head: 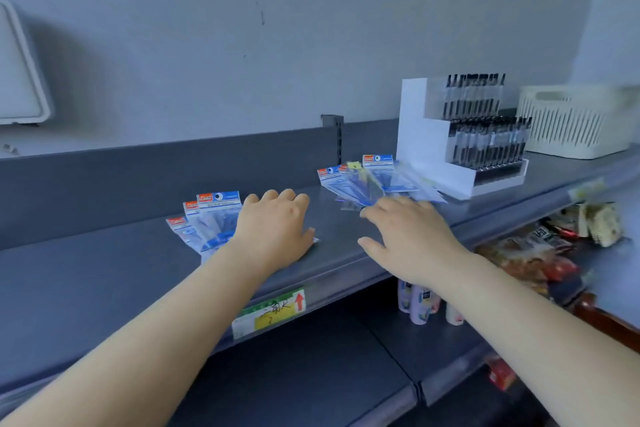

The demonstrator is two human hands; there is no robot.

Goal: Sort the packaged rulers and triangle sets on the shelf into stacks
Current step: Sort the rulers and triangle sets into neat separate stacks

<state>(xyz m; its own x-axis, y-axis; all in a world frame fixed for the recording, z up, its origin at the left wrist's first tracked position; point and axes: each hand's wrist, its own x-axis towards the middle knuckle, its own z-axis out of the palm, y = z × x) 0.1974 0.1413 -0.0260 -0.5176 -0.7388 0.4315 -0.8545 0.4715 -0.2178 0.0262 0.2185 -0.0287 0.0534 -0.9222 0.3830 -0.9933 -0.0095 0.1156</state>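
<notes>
Head view. A grey metal shelf (104, 274) runs across the frame, backed by a low grey panel and a pale wall. Two groups of clear packets with blue-and-red header cards lie flat on it.

The left stack of packets (207, 222) sits fanned near the middle of the shelf, three header cards showing one behind another. The left hand (273, 232) lies palm down over the right part of this stack, fingers bent at the knuckles and pressing on the packets, thumb resting at the near right corner of the top packet; the grip is flat and pressing, and whether any finger curls under an edge cannot be told.

The right pile of packets (374, 180) lies further right, spread loosely and overlapping, its far end just beside a white tiered pen display (429, 149) filled with black-capped pens. The right hand (412, 232) hovers palm down at the near edge of this pile, fingers extended and spread, fingertips at or over the nearest packet; motion blur hides whether they touch. Its grip is released and holds nothing.

A cream slotted basket (575, 121) stands at the far right of the shelf. A green-and-yellow price label (270, 312) with a red arrow sits on the shelf's front edge. Snack bags (540, 253) and small bottles (419, 302) occupy the lower shelves.
</notes>
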